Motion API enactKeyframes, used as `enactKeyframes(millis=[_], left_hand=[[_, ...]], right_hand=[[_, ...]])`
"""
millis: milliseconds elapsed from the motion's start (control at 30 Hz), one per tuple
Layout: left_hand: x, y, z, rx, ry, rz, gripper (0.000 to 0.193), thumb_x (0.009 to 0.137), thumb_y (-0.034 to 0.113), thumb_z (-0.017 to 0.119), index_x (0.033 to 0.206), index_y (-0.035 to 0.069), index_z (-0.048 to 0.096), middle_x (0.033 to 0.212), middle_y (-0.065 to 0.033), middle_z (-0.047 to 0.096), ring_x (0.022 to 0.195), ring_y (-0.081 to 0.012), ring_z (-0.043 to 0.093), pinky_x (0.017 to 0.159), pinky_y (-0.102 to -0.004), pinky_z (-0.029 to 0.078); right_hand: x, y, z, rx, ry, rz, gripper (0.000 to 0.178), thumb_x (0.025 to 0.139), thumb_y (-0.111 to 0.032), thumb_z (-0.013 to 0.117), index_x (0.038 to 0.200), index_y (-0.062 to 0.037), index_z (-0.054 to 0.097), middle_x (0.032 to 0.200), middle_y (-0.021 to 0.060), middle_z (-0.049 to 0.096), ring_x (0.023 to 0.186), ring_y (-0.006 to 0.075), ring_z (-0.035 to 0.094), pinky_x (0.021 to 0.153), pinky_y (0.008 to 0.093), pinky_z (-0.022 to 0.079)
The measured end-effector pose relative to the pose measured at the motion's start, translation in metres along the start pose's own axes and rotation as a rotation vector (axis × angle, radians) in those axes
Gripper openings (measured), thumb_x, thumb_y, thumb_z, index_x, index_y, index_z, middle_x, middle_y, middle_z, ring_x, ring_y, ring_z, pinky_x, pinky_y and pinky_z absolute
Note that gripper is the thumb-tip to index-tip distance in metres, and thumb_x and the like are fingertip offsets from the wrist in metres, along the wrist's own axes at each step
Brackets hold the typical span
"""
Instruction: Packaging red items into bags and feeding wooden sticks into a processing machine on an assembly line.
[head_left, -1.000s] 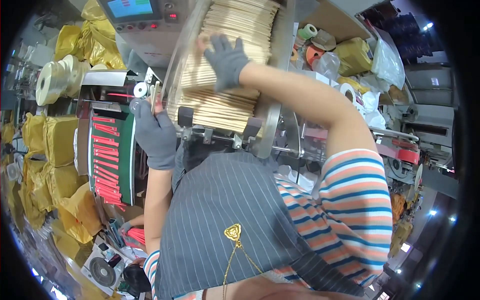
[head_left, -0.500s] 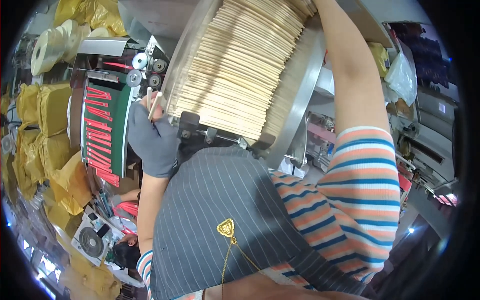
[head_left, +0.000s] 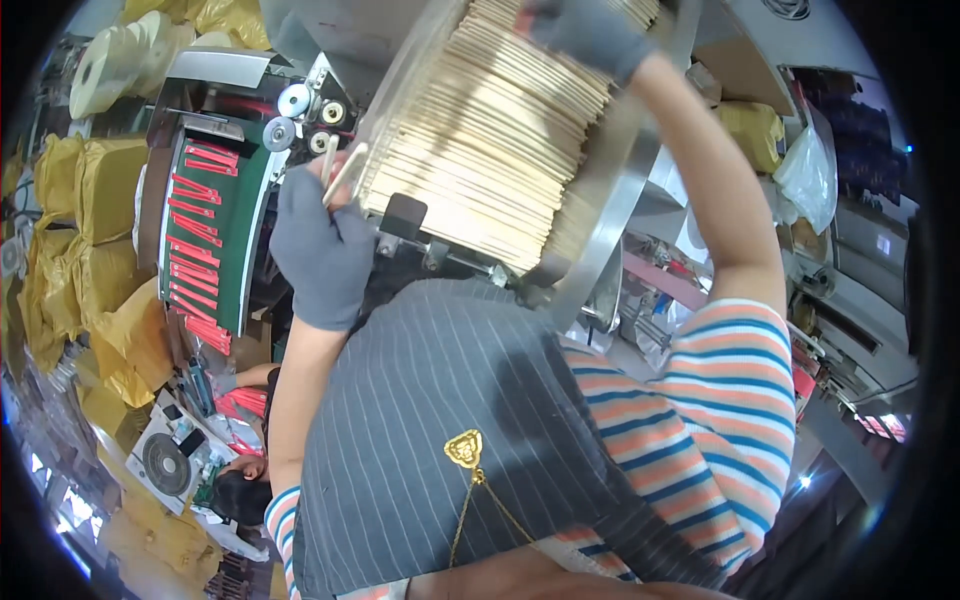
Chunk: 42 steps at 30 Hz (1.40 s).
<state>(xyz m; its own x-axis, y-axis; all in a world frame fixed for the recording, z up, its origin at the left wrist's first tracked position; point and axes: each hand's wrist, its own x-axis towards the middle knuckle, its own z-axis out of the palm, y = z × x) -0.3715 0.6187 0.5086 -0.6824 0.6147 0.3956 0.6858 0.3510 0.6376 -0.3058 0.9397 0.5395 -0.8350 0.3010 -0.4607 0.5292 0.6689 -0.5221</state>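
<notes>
My left hand (head_left: 325,245), in a grey glove with bare fingertips, is closed around a couple of pale wooden chopsticks (head_left: 345,172) whose ends stick up past the thumb. It is beside the left wall of a metal hopper (head_left: 622,205). A thick layer of chopsticks (head_left: 490,140) lies side by side in that hopper. Over the far part of the layer is my right hand (head_left: 590,38), also gloved in grey. Motion smears its fingers, and whether it touches or grips any sticks cannot be made out.
Left of the hopper, a green conveyor belt (head_left: 238,215) carries several red slim packets (head_left: 195,232), with rollers (head_left: 295,100) at its far end. Yellow plastic-wrapped bundles (head_left: 95,185) are stacked at far left. Another person (head_left: 245,485) works at lower left near a white fan-like device (head_left: 165,462).
My right hand has come back from the hopper's far end, at the frame's top edge, leftward over the chopsticks. My left hand has shifted slightly up and right, still holding its chopsticks.
</notes>
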Motion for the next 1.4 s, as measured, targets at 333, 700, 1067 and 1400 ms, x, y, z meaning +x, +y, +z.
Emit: enactKeyframes(millis=[333, 700, 1067, 1400], left_hand=[[0.003, -0.009, 0.010, 0.081, 0.110, 0.101, 0.015, 0.084, 0.013, 0.053, 0.097, 0.005, 0.055, 0.088, -0.0124, 0.059, 0.075, -0.0336, 0.060, 0.059, -0.0404, 0.048], [0.002, -0.015, 0.006, -0.141, 0.132, 0.049, 0.016, 0.087, 0.016, 0.053, 0.097, 0.005, 0.059, 0.084, -0.0118, 0.062, 0.070, -0.0286, 0.061, 0.062, -0.0366, 0.048], [-0.003, 0.013, -0.055, -0.678, 0.282, -0.259, 0.025, 0.097, 0.019, 0.044, 0.096, 0.000, 0.062, 0.080, -0.0043, 0.061, 0.066, -0.0087, 0.052, 0.061, -0.0227, 0.043], [0.007, 0.004, 0.006, -0.217, 0.200, 0.005, 0.011, 0.088, 0.010, 0.057, 0.095, 0.002, 0.061, 0.084, -0.0120, 0.059, 0.073, -0.0271, 0.058, 0.067, -0.0334, 0.046]], right_hand=[[-0.045, -0.052, 0.103, -0.517, 0.036, -0.074, 0.017, 0.074, -0.015, 0.058, 0.084, -0.0052, 0.068, 0.084, 0.0150, 0.067, 0.079, 0.0321, 0.065, 0.069, 0.0392, 0.051], [-0.068, -0.046, 0.066, -0.223, 0.598, -0.089, 0.019, 0.079, -0.022, 0.059, 0.087, -0.0054, 0.059, 0.076, 0.0135, 0.065, 0.067, 0.0263, 0.063, 0.061, 0.0347, 0.049], [-0.123, -0.104, 0.086, -0.056, 0.353, -0.387, 0.065, 0.077, -0.042, 0.067, 0.125, -0.0019, 0.047, 0.116, 0.0205, 0.057, 0.107, 0.0296, 0.057, 0.089, 0.0374, 0.044], [-0.039, -0.055, 0.122, -0.639, 0.010, -0.041, 0.121, 0.057, -0.036, 0.071, 0.146, -0.0036, -0.002, 0.147, 0.0336, 0.006, 0.140, 0.0429, 0.002, 0.105, 0.0642, 0.009]])
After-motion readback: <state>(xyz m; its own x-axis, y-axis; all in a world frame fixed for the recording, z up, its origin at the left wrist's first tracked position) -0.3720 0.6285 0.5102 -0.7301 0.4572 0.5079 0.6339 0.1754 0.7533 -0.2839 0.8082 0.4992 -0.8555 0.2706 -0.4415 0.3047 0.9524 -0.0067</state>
